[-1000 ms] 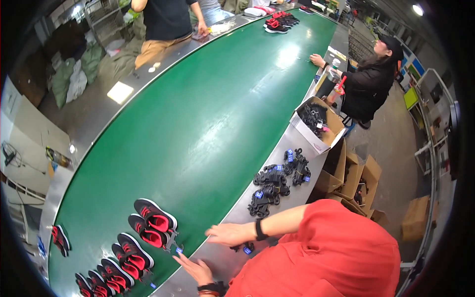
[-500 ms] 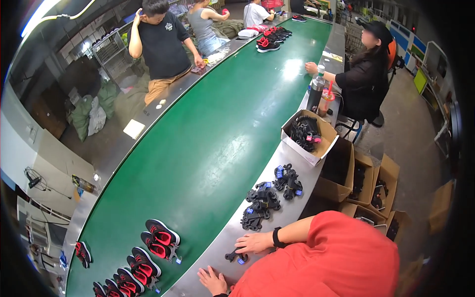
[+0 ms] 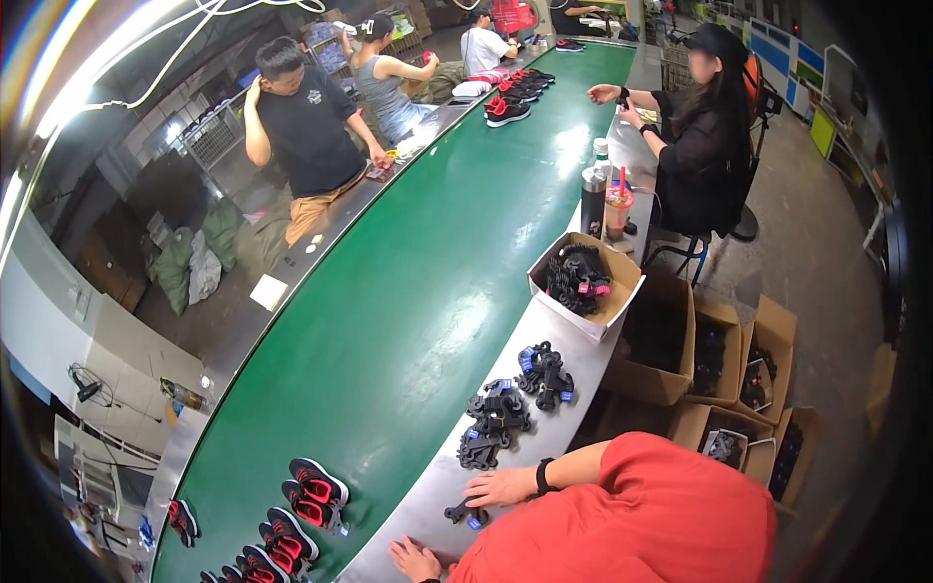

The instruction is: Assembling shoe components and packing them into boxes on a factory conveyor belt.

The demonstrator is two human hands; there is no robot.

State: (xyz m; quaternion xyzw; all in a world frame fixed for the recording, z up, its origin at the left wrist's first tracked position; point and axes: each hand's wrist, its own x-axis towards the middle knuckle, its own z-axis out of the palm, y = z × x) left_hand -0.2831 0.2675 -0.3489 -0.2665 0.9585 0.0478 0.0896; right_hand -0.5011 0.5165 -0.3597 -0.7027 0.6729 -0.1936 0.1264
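Note:
My right hand (image 3: 500, 486), a black band at its wrist, lies on the steel ledge with fingers stretched over a black plastic shoe hanger (image 3: 468, 513) with a blue tag. The fingers partly cover this hanger. Nearer me, my left hand (image 3: 416, 561) rests on the ledge, fingers spread, holding nothing. Just beyond my right hand lie two heaps of black hangers with blue tags, a nearer heap (image 3: 494, 418) and a farther heap (image 3: 546, 377). Black-and-red sneakers (image 3: 317, 492) stand in a row on the green belt, left of my hands.
A cardboard box (image 3: 566, 311) of black hangers stands farther along the ledge, before a dark bottle (image 3: 593, 204) and a drink cup (image 3: 618, 212). Open cartons (image 3: 661, 374) sit below at right. Another person (image 3: 705, 146) sits beyond; several more line the belt's far side.
The view has shifted a little. The seated person at right now has both hands raised together. My hands keep nearly the same places on the ledge and hanger.

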